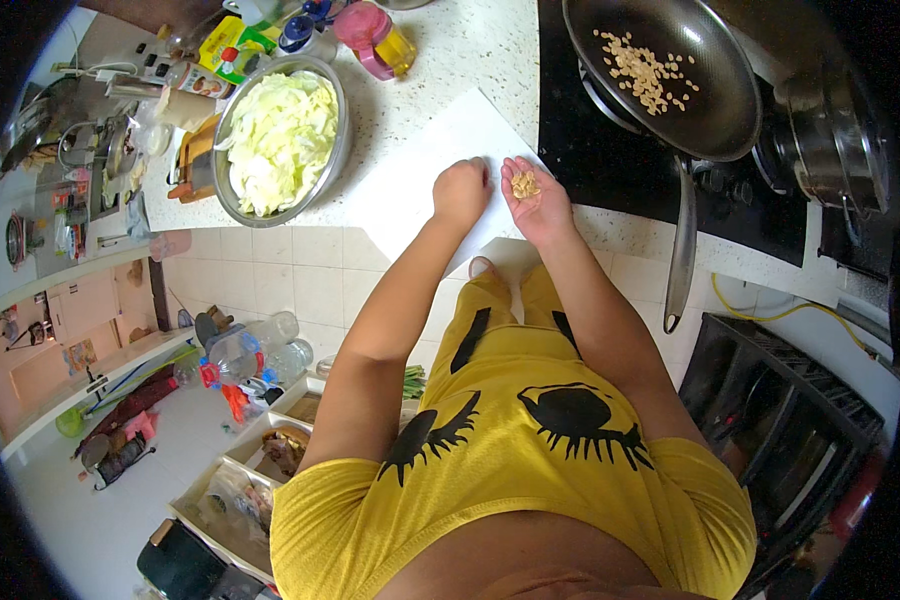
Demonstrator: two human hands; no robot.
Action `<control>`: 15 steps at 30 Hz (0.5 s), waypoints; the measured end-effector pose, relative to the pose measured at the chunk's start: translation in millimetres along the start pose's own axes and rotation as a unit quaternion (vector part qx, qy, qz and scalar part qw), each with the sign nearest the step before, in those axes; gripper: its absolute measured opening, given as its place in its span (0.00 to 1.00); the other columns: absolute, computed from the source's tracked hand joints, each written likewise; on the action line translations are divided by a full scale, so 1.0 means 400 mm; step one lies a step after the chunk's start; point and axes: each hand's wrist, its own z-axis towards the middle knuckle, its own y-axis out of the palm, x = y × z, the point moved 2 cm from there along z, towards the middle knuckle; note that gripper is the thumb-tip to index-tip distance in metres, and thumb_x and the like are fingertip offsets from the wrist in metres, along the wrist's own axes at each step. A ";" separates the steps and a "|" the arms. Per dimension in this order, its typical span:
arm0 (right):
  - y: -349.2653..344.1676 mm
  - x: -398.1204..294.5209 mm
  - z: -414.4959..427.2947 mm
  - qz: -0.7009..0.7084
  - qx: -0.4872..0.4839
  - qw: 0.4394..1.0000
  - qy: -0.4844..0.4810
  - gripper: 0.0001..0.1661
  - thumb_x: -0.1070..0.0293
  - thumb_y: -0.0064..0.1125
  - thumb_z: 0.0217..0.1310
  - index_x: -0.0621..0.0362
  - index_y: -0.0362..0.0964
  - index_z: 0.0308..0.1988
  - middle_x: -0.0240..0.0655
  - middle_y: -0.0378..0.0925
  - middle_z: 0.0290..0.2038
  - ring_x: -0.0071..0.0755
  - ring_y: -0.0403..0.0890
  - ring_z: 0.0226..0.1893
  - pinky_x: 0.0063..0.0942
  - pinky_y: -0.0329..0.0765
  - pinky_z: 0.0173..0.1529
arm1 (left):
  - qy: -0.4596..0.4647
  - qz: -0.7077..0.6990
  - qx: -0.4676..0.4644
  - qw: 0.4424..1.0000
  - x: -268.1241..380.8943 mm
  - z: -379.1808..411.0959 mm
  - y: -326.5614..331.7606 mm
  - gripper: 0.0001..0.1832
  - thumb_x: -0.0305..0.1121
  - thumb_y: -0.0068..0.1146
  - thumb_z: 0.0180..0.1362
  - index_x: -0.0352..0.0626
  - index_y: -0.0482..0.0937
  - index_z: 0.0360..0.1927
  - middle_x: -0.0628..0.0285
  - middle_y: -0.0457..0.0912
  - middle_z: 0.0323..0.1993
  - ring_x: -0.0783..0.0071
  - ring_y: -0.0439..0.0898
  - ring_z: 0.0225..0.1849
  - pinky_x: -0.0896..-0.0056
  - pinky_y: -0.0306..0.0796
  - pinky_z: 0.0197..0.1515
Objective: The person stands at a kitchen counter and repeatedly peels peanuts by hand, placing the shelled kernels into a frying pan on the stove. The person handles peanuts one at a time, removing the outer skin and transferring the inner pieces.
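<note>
Over a white sheet of paper (401, 191), my left hand (463, 193) is curled into a fist, back of the hand up; the inside of the fist is hidden. Beside it, my right hand (544, 210) is turned palm up, fingers slightly bent. A small heap of pale yellowish seeds or nut pieces (525, 184) lies in that palm. The sheet lies on the speckled counter, and its near corner hangs past the counter edge. To the right, a dark frying pan (709, 97) on the hob holds many pale seeds or nuts (645, 75).
A metal bowl (225, 180) of cut cabbage (281, 142) stands left on the counter. A pink-lidded oil jug (375, 41) is behind it. The pan's handle (682, 247) projects past the counter edge. A pot (832, 139) stands far right. Storage bins (229, 502) and plastic bottles (236, 356) are on the floor.
</note>
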 end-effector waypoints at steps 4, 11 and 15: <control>0.036 0.026 -0.010 0.007 -0.023 1.000 -0.001 0.12 0.71 0.46 0.59 0.64 0.66 0.43 0.38 0.72 0.42 0.33 0.73 0.45 0.27 0.72 0.50 | -0.053 -0.183 0.083 0.978 0.025 -0.044 -0.091 0.05 0.30 0.56 0.45 0.41 0.79 0.26 0.54 0.79 0.23 0.60 0.78 0.24 0.66 0.72 0.29; 0.060 0.081 0.032 0.019 -0.099 0.995 0.028 0.14 0.71 0.46 0.60 0.66 0.65 0.44 0.43 0.70 0.46 0.36 0.73 0.46 0.29 0.71 0.51 | 0.029 -0.181 0.202 0.962 0.018 -0.089 -0.148 0.07 0.29 0.57 0.48 0.42 0.81 0.32 0.57 0.80 0.25 0.66 0.79 0.26 0.70 0.71 0.30; 0.090 0.092 0.009 0.013 -0.062 0.998 0.030 0.16 0.68 0.40 0.62 0.65 0.64 0.47 0.43 0.67 0.50 0.38 0.70 0.50 0.30 0.70 0.53 | -0.059 -0.196 0.149 0.967 -0.023 -0.106 -0.161 0.07 0.28 0.56 0.47 0.42 0.81 0.31 0.58 0.80 0.24 0.66 0.79 0.28 0.71 0.70 0.35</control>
